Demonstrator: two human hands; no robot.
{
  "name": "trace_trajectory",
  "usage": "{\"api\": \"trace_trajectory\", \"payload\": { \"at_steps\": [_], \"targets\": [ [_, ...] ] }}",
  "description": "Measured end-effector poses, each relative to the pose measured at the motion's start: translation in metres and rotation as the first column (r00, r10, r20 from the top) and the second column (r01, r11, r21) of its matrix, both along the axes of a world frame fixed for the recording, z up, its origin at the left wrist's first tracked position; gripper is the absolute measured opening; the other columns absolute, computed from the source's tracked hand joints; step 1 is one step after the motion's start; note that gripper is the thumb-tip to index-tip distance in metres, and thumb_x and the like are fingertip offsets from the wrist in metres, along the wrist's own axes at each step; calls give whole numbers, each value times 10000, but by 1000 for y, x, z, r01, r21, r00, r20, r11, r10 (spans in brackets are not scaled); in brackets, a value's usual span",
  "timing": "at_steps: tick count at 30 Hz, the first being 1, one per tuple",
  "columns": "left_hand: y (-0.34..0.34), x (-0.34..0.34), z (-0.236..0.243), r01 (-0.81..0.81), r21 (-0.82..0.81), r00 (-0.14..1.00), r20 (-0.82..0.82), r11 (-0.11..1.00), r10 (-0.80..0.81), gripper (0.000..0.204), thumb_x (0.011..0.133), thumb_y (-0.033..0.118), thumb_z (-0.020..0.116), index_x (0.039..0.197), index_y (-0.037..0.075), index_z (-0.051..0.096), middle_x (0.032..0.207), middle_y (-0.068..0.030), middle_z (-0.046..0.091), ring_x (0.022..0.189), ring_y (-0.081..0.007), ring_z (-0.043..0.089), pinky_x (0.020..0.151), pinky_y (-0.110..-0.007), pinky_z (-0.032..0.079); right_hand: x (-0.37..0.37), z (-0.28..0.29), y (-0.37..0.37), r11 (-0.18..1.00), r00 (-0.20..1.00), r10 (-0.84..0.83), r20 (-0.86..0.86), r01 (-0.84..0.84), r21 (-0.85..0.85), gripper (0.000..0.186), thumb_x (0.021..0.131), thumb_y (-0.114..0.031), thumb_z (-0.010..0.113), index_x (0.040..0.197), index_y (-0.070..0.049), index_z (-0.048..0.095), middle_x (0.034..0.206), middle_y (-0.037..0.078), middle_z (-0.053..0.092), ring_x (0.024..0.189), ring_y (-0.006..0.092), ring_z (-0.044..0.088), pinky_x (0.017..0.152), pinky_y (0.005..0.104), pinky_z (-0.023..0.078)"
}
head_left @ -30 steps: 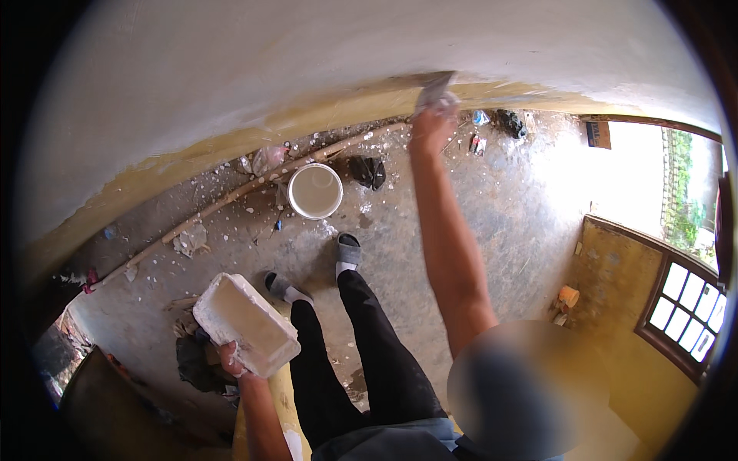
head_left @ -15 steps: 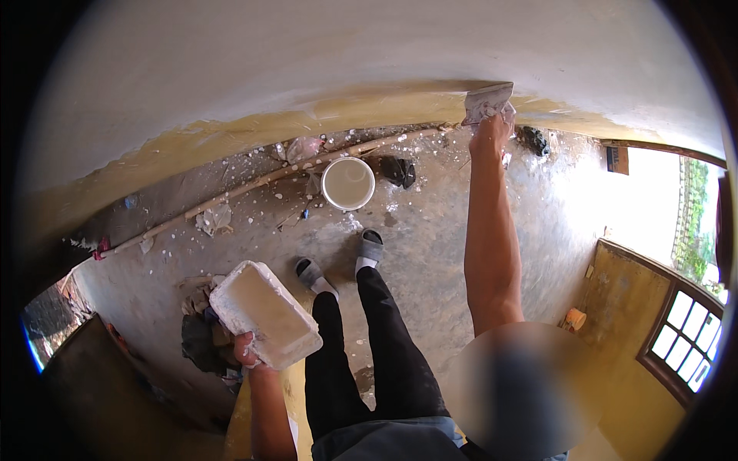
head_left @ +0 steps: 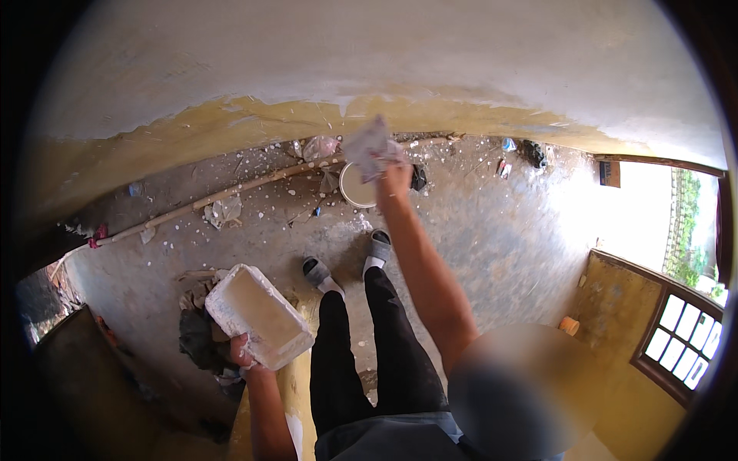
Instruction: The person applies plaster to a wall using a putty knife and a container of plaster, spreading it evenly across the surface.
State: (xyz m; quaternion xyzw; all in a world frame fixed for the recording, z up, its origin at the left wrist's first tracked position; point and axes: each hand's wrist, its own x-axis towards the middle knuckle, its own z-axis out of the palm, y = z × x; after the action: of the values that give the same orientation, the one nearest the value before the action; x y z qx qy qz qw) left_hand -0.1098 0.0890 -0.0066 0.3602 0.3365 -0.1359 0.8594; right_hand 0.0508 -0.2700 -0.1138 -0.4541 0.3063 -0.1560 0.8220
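Observation:
My left hand [head_left: 243, 351] grips the lower edge of a white rectangular tub [head_left: 288, 353] crusted with plaster, with pale paste inside. My right hand [head_left: 393, 178] is closed round a plaster-smeared putty knife [head_left: 367, 146], whose wide blade points up and left. The knife is apart from the wall and looks slightly blurred. Just below it, a round bucket [head_left: 355, 188] of pale mix stands on the floor, partly hidden by the hand and blade. Ahead, the wall [head_left: 369, 61] has a whitish skim coat above a bare yellow strip.
A long wooden pole [head_left: 231, 191] lies along the wall's foot among plaster crumbs and plastic scraps. A black bag [head_left: 533, 154] lies to the right of the pole. Rubbish [head_left: 201, 338] is heaped behind the tub. A doorway [head_left: 646, 207] and a paned window [head_left: 683, 338] are at right.
My right hand has come away from the wall with the putty knife, moving left and down over the bucket. The left hand and tub have shifted slightly down and left in view.

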Motion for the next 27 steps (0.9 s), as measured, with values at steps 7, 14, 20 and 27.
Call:
{"api": "trace_trajectory", "payload": {
  "at_steps": [7, 14, 20, 27],
  "targets": [
    [13, -2, -19, -33, 79, 998, -42, 996, 37, 631, 605, 216, 566, 1201, 51, 440, 1114, -114, 509, 1033, -313, 475, 906, -438, 379, 13, -50, -222, 820, 891, -451, -57, 388, -421, 196, 828, -90, 462, 1012, -66, 523, 839, 56, 564, 730, 178, 571, 528, 318, 468],
    [36, -24, -48, -97, -67, 993, -72, 993, 92, 613, 624, 203, 555, 1203, 40, 434, 1119, -126, 509, 1039, -320, 479, 913, -452, 373, 80, -59, -127, 755, 826, -554, 99, 549, -359, 168, 826, -27, 389, 972, -21, 471, 762, 47, 516, 610, 119, 495, 477, 252, 411],
    [26, -17, -41, 2, -94, 1000, -8, 996, -3, 642, 631, 204, 541, 1234, 35, 401, 1151, -134, 492, 1072, -323, 464, 934, -453, 359, 54, -91, 76, 792, 982, 178, -63, -180, -583, 195, 848, -94, 418, 990, -18, 529, 858, 180, 581, 721, 315, 559, 597, 358, 452],
    [11, -3, 8, -55, -39, 998, 0, 998, 55, 639, 625, 191, 535, 1230, 33, 404, 1133, -128, 488, 1050, -316, 471, 926, -417, 370, -110, 28, 134, 998, 967, 11, -255, -25, -49, 212, 793, 54, 517, 991, -16, 498, 983, 91, 587, 895, 164, 567, 773, 271, 439]
  ]
}}
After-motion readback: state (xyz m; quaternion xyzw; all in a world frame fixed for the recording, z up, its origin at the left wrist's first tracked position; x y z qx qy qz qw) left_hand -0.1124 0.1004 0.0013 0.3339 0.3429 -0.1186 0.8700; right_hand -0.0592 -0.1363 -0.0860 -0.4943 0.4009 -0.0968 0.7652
